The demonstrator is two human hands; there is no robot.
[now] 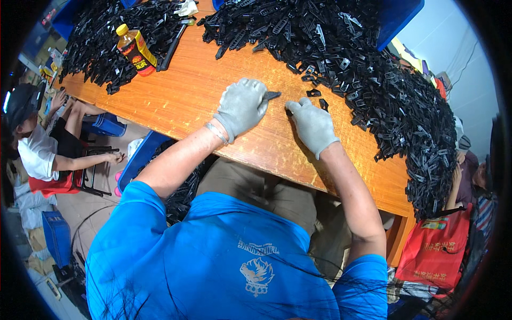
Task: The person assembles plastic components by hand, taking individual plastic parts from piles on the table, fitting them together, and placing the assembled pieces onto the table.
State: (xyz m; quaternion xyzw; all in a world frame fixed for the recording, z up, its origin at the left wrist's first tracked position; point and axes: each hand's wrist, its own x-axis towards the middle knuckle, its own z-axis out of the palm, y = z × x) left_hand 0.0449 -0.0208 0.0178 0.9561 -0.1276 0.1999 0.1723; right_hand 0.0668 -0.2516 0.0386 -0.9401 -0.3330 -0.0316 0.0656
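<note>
one bottle [136, 50], two gloved hands, two heaps of black plastic parts [384, 90]

Take the wooden table [176, 96] as your landmark. On its far left part a plastic bottle [137, 50] lies tilted, yellow cap, dark drink, with an orange and red label [140, 56]. Below the table's right end hangs a red bag [434, 248] with yellow print and a small green patch.

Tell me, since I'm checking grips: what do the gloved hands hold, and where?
The left hand pinches a small dark piece by one end at its fingertips. Whether the right hand holds anything cannot be told.
</note>
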